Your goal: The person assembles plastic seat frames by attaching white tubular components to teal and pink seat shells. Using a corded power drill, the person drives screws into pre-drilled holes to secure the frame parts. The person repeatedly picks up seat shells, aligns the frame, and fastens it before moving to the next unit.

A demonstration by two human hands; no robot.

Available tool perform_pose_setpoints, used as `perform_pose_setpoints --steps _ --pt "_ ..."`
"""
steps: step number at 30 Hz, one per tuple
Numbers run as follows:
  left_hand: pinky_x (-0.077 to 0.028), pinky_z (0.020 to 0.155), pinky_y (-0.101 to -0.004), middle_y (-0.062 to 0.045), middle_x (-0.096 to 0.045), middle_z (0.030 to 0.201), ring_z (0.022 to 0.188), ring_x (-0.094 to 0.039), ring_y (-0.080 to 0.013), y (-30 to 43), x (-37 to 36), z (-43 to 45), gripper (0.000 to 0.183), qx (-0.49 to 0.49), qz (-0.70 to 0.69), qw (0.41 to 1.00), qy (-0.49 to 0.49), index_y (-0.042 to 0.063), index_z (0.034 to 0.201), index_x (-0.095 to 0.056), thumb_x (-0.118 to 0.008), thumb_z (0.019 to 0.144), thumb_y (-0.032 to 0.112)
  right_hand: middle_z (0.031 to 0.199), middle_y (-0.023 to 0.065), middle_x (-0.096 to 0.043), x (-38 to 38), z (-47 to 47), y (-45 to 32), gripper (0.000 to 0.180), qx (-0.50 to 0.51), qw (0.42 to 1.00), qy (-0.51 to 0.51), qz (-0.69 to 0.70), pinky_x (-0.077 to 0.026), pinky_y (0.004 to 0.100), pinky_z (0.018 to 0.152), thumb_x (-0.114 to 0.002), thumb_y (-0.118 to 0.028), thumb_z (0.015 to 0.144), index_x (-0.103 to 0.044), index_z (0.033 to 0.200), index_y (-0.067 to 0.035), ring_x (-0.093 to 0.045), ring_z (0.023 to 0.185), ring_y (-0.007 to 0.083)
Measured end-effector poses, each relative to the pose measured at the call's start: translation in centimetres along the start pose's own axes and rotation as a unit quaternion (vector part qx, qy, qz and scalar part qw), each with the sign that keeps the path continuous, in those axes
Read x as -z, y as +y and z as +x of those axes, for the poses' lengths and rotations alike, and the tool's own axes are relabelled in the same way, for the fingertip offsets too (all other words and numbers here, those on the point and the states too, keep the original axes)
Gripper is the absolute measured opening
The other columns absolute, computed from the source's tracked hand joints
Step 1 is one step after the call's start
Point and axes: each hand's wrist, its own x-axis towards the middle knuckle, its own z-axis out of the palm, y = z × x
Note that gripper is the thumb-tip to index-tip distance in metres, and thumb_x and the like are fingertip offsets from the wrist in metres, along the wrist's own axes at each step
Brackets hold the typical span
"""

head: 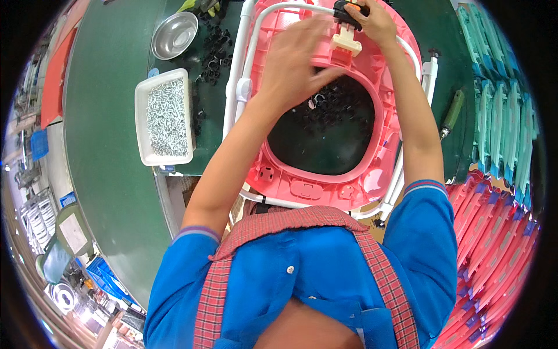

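A pink plastic seat frame [375, 126] with a large round opening lies before me, underside up it seems. A white metal tube [279, 8] runs around it. My right hand [378, 22] grips a black plastic clamp [347, 14] with an orange part on that tube, at the far end. Just below the clamp sits a cream plastic bracket [347, 42]. My left hand [296, 59], blurred by motion, is over the pink frame's left side, thumb spread from the fingers. I see nothing in it.
On the green table [104, 109] stand a white tray of screws [168, 118] and a steel bowl [175, 35]. Small black plastic parts [213, 56] lie beside them. A green-handled screwdriver [453, 109] rests at right. Stacked teal panels [501, 126] and pink panels [488, 244] stand beyond.
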Motion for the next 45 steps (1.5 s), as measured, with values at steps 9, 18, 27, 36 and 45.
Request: perform_pose_setpoints --steps 9,18,27,36,45 --pt "-0.047 0.101 -0.0433 -0.001 -0.061 0.129 0.117 -0.057 -0.0281 -4.1 -11.3 -0.8 0.063 -0.067 -0.042 0.984 -0.160 0.017 0.128 -0.062 -0.085 0.070 0.022 0.092 0.0124 -0.071 -1.2 -2.9 1.5 0.049 0.004 0.998 0.012 -0.064 -0.055 0.0405 0.079 -0.068 -0.048 0.090 -0.067 0.111 -0.004 -0.070 0.089 0.0312" --pt "-0.047 0.098 -0.0426 -0.001 -0.063 0.122 0.114 -0.056 -0.0272 -3.5 -11.7 0.0 0.059 -0.052 -0.047 0.987 -0.146 0.016 0.121 -0.063 -0.085 0.067 0.017 0.086 0.0221 -0.071 -4.7 2.8 1.9 0.037 -0.035 0.996 -0.019 -0.076 -0.056 0.0499 0.076 -0.060 -0.038 0.086 -0.075 0.084 -0.005 -0.070 0.082 0.0396" --pt "-0.048 0.096 -0.0427 -0.003 -0.064 0.117 0.108 -0.057 -0.0290 -4.4 -12.8 0.7 0.059 -0.029 -0.058 0.993 -0.097 0.014 0.115 -0.065 -0.088 0.060 0.014 0.080 0.0208 -0.070 -7.5 6.9 3.4 0.039 0.082 0.991 0.040 -0.101 -0.055 0.0511 0.075 -0.056 -0.033 0.088 -0.072 0.068 -0.004 -0.069 0.078 0.0385" --pt "-0.047 0.097 -0.0450 -0.006 -0.065 0.120 0.113 -0.059 -0.0314 -5.4 -12.1 2.9 0.061 -0.021 0.008 0.995 -0.094 0.018 0.121 -0.064 -0.087 0.065 0.023 0.108 0.0189 -0.069 -0.7 8.6 7.9 0.045 0.388 0.911 0.069 -0.121 -0.049 0.0430 0.095 -0.056 -0.040 0.100 -0.067 0.122 -0.003 -0.065 0.104 0.0366" --pt "-0.050 0.098 -0.0410 -0.016 -0.067 0.118 0.110 -0.064 -0.0334 -9.8 14.1 -9.0 0.036 0.370 0.196 0.897 0.140 0.007 0.117 -0.071 -0.075 0.085 0.024 0.127 0.0308 -0.057 22.4 -17.0 24.8 0.064 -0.313 0.834 -0.005 -0.454 -0.051 0.0551 0.094 -0.053 -0.054 0.096 -0.054 0.137 -0.004 -0.059 0.115 0.0456"
